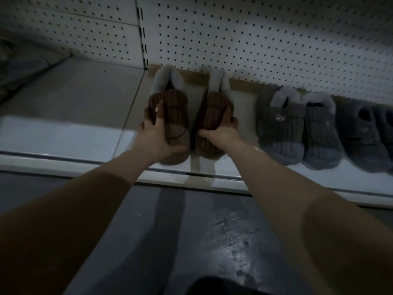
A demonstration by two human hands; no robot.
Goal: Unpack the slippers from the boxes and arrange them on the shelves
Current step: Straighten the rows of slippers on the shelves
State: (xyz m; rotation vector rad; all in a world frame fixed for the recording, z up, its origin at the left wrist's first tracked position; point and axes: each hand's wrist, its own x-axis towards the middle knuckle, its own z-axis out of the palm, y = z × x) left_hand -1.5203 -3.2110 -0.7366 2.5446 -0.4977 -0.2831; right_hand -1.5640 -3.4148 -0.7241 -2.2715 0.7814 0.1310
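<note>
Two brown ribbed slippers with pale fluffy lining sit side by side on the white shelf [63,137]. My left hand [156,136] grips the left brown slipper [174,116] from its left side, fingers over the top. The right brown slipper [217,107] is tilted onto its edge, and my right hand [222,133] holds it with the thumb across the toe and the fingers curled round its right side.
A grey slipper pair [297,128] stands to the right on the same shelf, and a darker pair [370,133] beyond it. White pegboard [255,39] backs the shelf. The shelf's left half is bare. Dark floor lies below the shelf edge.
</note>
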